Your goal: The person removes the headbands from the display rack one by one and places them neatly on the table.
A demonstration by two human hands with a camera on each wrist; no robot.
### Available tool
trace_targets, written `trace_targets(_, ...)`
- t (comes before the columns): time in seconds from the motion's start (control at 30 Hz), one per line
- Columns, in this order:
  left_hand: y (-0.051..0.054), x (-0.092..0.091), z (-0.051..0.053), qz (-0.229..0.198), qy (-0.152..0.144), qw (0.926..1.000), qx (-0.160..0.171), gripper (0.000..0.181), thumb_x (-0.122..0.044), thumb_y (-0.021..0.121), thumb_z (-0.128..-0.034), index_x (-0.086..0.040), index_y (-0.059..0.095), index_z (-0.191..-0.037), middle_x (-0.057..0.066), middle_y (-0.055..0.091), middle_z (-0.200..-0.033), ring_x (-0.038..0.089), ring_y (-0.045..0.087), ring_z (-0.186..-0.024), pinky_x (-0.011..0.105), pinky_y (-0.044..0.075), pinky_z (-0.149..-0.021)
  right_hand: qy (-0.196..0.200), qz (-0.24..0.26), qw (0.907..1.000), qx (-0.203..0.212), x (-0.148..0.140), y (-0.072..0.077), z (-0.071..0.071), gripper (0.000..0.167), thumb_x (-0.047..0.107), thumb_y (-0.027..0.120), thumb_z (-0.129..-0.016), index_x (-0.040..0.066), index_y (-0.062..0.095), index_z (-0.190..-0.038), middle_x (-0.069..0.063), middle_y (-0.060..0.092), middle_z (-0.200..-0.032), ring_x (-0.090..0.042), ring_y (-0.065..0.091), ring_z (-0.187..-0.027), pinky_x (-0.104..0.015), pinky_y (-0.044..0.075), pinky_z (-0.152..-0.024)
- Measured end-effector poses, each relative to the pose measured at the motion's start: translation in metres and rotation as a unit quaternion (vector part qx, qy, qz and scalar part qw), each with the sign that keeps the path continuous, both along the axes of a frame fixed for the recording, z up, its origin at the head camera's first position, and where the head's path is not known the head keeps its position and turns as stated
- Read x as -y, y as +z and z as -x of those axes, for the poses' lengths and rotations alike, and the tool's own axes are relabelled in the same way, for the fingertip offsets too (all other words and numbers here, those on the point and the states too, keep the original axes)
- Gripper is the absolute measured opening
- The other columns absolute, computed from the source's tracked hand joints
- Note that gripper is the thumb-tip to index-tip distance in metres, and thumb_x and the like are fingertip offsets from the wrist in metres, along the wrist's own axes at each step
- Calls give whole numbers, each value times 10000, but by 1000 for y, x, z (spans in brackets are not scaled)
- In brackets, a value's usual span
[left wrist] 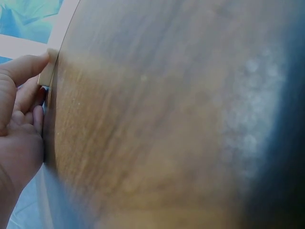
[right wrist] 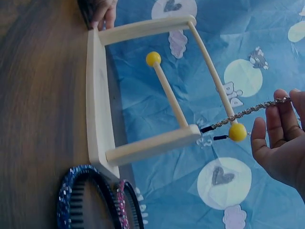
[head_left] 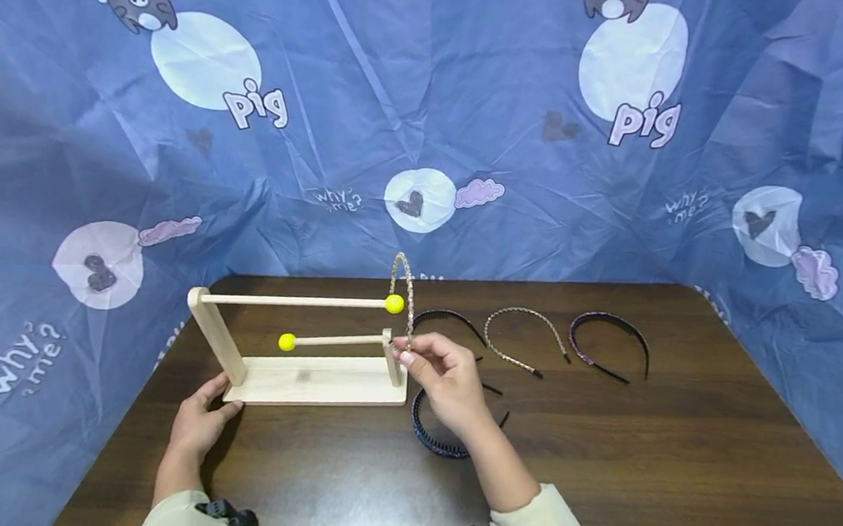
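A pale wooden headband stand (head_left: 324, 380) has two rods tipped with yellow balls. At its front left corner, my left hand (head_left: 198, 423) grips the base edge; in the left wrist view the thumb of the left hand (left wrist: 21, 119) lies against that edge. My right hand (head_left: 449, 382) pinches a beaded gold headband (head_left: 412, 296) at the stand's right end, by the upper rod's yellow ball (head_left: 394, 304). In the right wrist view, the headband (right wrist: 248, 112) passes close to the ball, its dark tips near the short post. Whether it touches the rod I cannot tell.
On the brown table (head_left: 675, 461), right of the stand, lie a blue glittery toothed headband (head_left: 435, 446), a dark headband (head_left: 450, 314) partly behind my right hand, another gold headband (head_left: 526, 311) and a purple one (head_left: 605, 316). A blue printed cloth (head_left: 442, 114) hangs behind.
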State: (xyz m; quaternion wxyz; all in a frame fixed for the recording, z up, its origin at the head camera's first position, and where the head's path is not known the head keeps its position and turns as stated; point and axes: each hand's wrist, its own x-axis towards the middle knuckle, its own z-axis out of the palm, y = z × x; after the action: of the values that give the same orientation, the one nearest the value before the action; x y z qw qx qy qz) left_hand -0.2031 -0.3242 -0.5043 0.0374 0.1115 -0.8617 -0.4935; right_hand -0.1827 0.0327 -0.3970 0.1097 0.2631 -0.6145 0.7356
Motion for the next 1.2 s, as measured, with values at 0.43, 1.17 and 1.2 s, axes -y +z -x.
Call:
trace_targets(0.43, -3, -2, -4, 158, 71, 9998, 123, 595, -55, 625, -849, 3, 385, -1390, 231, 403, -1367, 366, 210, -1338, 506, 128, -1058, -271, -276, 9992, 36, -32, -12, -5, 84, -81, 569, -859, -145, 578, -913, -291, 614, -1016, -216, 652, -880, -301, 495, -802)
trace_targets(1.17, 2, -2, 0, 80, 134, 9997, 192, 612, -60, 626, -856, -15, 364, -1408, 214, 384, -1391, 363, 181, -1351, 517, 97, -1060, -1006, -607, 9931, 5, -90, -22, -24, 38, -109, 582, -844, -109, 607, -873, -8, 677, -990, -148, 644, -864, -249, 500, -765)
trace_targets(1.2, 2, -2, 0, 73, 137, 9997, 187, 612, -60, 625, -856, -13, 364, -1407, 215, 384, -1391, 362, 181, -1351, 517, 97, -1060, -1074, -656, 9920, 33, -93, -23, -25, 38, -107, 588, -842, -96, 614, -867, -12, 678, -990, -151, 643, -869, -247, 499, -765)
